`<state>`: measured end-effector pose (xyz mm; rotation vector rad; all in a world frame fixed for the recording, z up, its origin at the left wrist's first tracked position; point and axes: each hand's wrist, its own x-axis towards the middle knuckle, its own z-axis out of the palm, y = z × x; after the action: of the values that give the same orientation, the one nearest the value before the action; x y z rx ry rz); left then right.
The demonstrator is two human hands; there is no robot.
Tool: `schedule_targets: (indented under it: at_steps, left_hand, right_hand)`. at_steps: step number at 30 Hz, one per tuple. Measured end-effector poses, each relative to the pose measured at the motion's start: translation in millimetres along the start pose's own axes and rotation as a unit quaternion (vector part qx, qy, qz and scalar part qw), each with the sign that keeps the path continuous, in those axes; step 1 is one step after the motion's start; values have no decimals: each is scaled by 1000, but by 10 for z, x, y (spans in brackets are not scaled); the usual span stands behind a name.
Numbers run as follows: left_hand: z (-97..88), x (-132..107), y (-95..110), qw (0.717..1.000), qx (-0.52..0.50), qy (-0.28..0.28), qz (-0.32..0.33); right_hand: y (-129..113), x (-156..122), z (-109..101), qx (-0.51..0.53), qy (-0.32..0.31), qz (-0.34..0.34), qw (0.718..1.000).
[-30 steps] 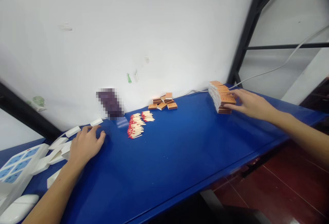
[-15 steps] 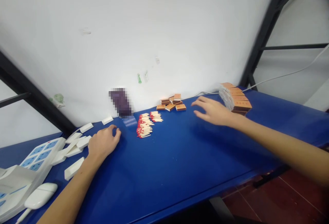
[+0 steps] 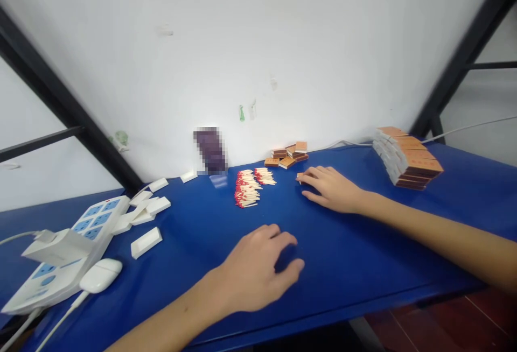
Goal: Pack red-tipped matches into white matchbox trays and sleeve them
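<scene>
My right hand (image 3: 331, 189) lies palm down on the blue table (image 3: 363, 244), fingers stretched flat. Its fingertips rest on one small orange matchbox (image 3: 300, 176), just in front of a little heap of orange matchboxes (image 3: 288, 156) by the wall. A pile of red-tipped matches (image 3: 249, 188) lies to its left. My left hand (image 3: 258, 271) hovers low over the table's near middle, palm down, fingers loosely bent and apart, nothing in it. A tall slanted stack of matchboxes (image 3: 407, 158) stands at the far right.
Several white inner trays (image 3: 146, 211) lie scattered at the left. Beside them are a white and blue power strip (image 3: 76, 244) with a plug and a white adapter (image 3: 100, 275). A white wall runs behind, and black frame bars cross both sides. A blurred purple object (image 3: 210, 150) leans on the wall.
My right hand left the tall stack and came left to the small heap, where its fingers now cover one matchbox. My left hand moved from the white trays to the near middle.
</scene>
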<state>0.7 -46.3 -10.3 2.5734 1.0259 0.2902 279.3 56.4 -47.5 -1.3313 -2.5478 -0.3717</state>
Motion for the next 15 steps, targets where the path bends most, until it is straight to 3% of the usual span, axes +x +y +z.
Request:
schedule_targets:
  at_steps: [3, 6, 8, 9, 11, 13, 15]
  left_hand:
    - [49, 35, 21, 995, -1, 62, 73]
    - [-118, 150, -301, 980, 71, 167, 76]
    - [-363, 193, -724, 953, 163, 255, -27]
    - [-507, 183, -978, 935, 208, 269, -103]
    - [-781, 90, -1497, 886, 267, 253, -282]
    - [-970, -74, -1929, 841, 260, 191, -435]
    - [-1036, -241, -2199, 830, 245, 166, -473]
  right_hand:
    - [-183, -14, -77, -6, 39, -25, 999]
    - [-272, 31, -78, 24, 78, -56, 995]
    - [-287, 52, -60, 49, 85, -77, 992]
    - [-288, 58, -53, 59, 83, -89, 991]
    - [-288, 68, -51, 73, 72, -117, 988]
    - [-292, 92, -60, 79, 69, -145, 984]
    - [-304, 137, -64, 84, 79, -163, 980]
